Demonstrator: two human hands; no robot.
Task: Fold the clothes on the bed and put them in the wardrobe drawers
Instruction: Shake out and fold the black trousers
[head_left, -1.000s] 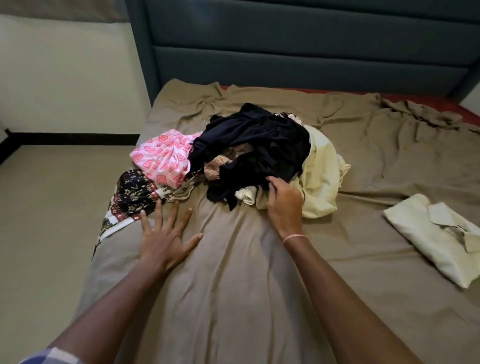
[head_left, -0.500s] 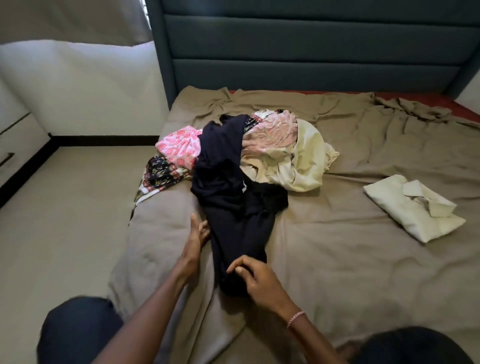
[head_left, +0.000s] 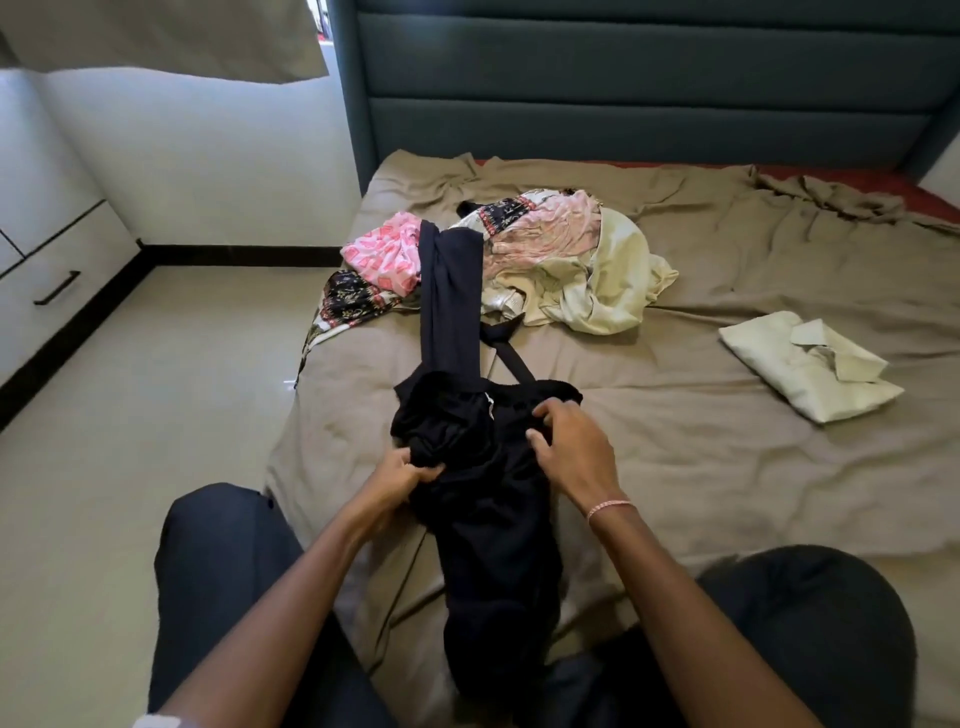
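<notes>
One shirt lies folded; left hand and right hand grip the black garment, the pile unfolded.

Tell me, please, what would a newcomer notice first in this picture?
First, the long dark garment stretched down the middle of the bed, with the left hand and the right hand gripping its bunched part. Behind it lies an unfolded pile of clothes, pink, patterned and pale; to the right, one folded pale shirt lies alone.
</notes>
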